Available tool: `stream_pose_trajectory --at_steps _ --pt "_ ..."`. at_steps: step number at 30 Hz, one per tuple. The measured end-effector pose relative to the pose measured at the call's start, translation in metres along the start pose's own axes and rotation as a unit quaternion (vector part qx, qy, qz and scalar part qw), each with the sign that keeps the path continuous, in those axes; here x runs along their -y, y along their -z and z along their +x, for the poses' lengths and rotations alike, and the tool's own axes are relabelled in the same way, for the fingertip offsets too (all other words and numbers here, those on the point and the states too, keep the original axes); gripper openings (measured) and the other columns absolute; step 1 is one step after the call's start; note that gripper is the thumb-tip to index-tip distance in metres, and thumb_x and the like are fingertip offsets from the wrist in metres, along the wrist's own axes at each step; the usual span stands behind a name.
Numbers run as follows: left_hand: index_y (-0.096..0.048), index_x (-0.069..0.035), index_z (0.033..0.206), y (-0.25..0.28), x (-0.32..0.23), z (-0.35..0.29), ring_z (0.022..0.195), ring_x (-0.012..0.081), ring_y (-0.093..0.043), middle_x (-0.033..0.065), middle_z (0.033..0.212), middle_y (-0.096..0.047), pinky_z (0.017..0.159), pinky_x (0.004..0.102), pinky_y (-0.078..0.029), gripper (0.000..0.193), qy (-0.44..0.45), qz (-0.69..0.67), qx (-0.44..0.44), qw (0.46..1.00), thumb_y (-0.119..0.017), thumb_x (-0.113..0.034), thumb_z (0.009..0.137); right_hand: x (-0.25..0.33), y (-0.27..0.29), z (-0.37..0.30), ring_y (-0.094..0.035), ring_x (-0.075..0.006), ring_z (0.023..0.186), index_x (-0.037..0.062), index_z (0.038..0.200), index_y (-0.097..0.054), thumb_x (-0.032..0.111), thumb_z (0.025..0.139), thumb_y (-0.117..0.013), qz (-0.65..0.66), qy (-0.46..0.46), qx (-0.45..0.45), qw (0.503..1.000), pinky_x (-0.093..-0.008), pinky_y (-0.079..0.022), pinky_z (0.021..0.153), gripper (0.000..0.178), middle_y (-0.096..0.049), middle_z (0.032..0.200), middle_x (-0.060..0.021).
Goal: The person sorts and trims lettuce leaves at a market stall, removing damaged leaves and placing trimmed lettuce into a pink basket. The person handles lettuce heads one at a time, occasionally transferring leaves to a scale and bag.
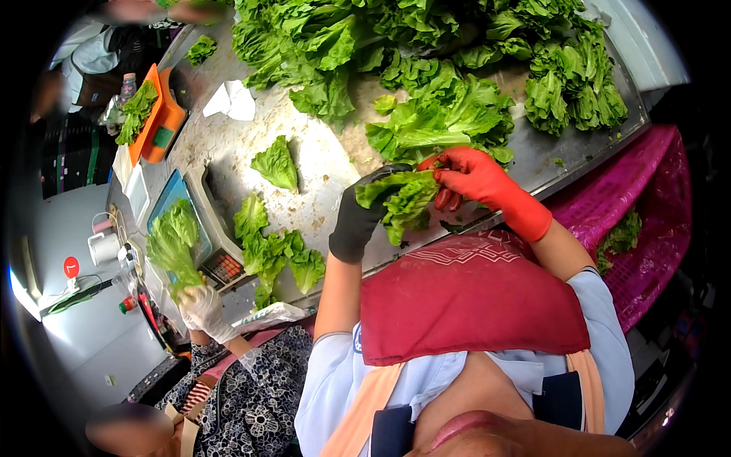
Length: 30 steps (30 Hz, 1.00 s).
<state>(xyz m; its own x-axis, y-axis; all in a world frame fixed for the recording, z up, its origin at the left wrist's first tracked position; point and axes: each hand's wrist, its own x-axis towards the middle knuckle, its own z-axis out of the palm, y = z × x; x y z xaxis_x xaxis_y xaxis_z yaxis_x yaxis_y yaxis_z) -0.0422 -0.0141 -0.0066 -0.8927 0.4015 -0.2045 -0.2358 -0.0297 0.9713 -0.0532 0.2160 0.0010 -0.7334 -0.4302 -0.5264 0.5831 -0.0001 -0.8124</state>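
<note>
My left hand (359, 215), in a black glove, is closed around a green lettuce leaf (409, 204) just above the table's near edge. My right hand (480, 185), in a red rubber glove, meets the leaf's upper right end with its fingers pinched together; whether it grips the leaf or a small tool there is hidden. Right behind my hands lies a bunch of lettuce (449, 114) with pale stems. A loose lettuce leaf (277, 164) rests on the metal table (312, 194) to the left, and more lettuce leaves (266, 244) lie nearer, by the edge.
A large lettuce heap (335, 46) covers the table's far side. At left, a co-worker's gloved hand (205, 312) holds lettuce over a blue tray (173, 199) beside a grey crate (209, 206). Orange trays (161, 114) stand farther left. A magenta-lined basket (647, 198) is at my right.
</note>
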Motion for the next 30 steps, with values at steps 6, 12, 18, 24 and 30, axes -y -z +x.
stream_pose_trajectory --at_steps 6,12,18,24,30 --pt "-0.061 0.001 0.114 -0.009 0.004 -0.005 0.102 0.0167 -0.060 0.0097 0.113 -0.064 0.090 0.0295 -0.046 0.037 -0.077 0.071 -0.011 0.994 -0.057 0.004 0.078 -0.013 -0.001 0.005 -0.066 -0.0167 0.066 -0.0015 0.111 -0.059 0.004 0.089 -0.040 -0.251 0.144 -0.097 0.952 -0.0274 -0.054 0.059 0.030 -0.065 0.079 -0.0062" --pt "-0.061 0.003 0.114 0.002 0.005 -0.009 0.102 0.0181 -0.060 0.0113 0.113 -0.063 0.091 0.0311 -0.046 0.036 -0.036 0.017 -0.023 0.999 -0.056 0.006 0.079 -0.004 0.010 0.002 -0.065 -0.0159 0.065 -0.0034 0.111 -0.058 0.002 0.088 -0.038 0.126 0.061 0.040 0.989 -0.0260 -0.054 0.061 0.031 -0.066 0.087 -0.0085" --pt "-0.060 0.003 0.114 0.000 0.013 -0.011 0.106 0.0214 -0.060 0.0138 0.117 -0.062 0.093 0.0322 -0.046 0.035 -0.091 0.025 -0.001 0.996 -0.061 0.002 0.079 -0.019 0.002 0.007 -0.064 -0.0122 0.065 -0.0005 0.111 -0.060 0.005 0.090 -0.047 0.019 0.090 -0.042 0.995 -0.0239 -0.053 0.062 0.026 -0.065 0.094 -0.0064" --pt "-0.059 -0.001 0.117 0.010 0.004 -0.014 0.108 0.0273 -0.061 0.0154 0.117 -0.062 0.092 0.0345 -0.047 0.044 -0.120 0.126 0.033 0.984 -0.066 0.002 0.073 -0.011 0.012 0.001 -0.061 -0.0092 0.072 0.0008 0.112 -0.061 0.006 0.088 -0.054 0.048 0.072 0.071 0.994 -0.0233 -0.053 0.062 0.025 -0.064 0.099 -0.0053" --pt "-0.051 -0.012 0.129 0.007 0.000 -0.006 0.109 0.0302 -0.060 0.0149 0.122 -0.059 0.092 0.0355 -0.048 0.064 -0.232 0.264 0.075 0.933 -0.065 0.006 0.070 -0.017 0.007 0.002 -0.060 -0.0081 0.074 -0.0001 0.104 -0.061 0.006 0.090 -0.051 -0.107 0.105 0.015 0.989 -0.0243 -0.051 0.060 0.018 -0.061 0.089 -0.0041"
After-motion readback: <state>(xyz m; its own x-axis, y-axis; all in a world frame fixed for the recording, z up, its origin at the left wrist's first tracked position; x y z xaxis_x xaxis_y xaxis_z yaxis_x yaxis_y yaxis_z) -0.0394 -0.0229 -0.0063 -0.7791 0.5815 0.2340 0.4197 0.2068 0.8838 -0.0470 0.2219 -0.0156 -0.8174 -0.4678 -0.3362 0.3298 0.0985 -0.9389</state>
